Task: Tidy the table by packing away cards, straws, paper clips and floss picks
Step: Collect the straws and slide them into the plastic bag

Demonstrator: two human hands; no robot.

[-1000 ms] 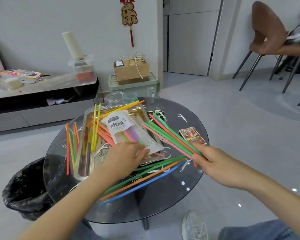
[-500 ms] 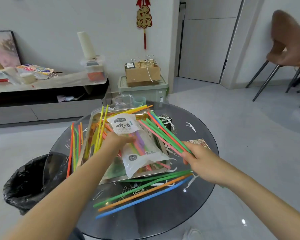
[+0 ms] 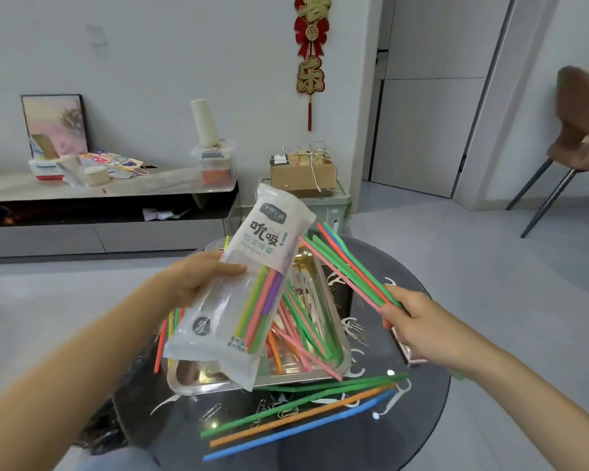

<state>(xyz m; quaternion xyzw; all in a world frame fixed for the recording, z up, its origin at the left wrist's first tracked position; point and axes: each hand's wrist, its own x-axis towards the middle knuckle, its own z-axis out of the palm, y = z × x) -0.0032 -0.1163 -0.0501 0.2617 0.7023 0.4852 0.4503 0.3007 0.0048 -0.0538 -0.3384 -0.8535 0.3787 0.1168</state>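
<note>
Straws [image 3: 346,270] gripped in right hand [image 3: 413,322].

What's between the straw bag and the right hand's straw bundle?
Head view: the metal tray holding loose straws shows through the gap; straw bag and straw bundle don't touch.
</note>
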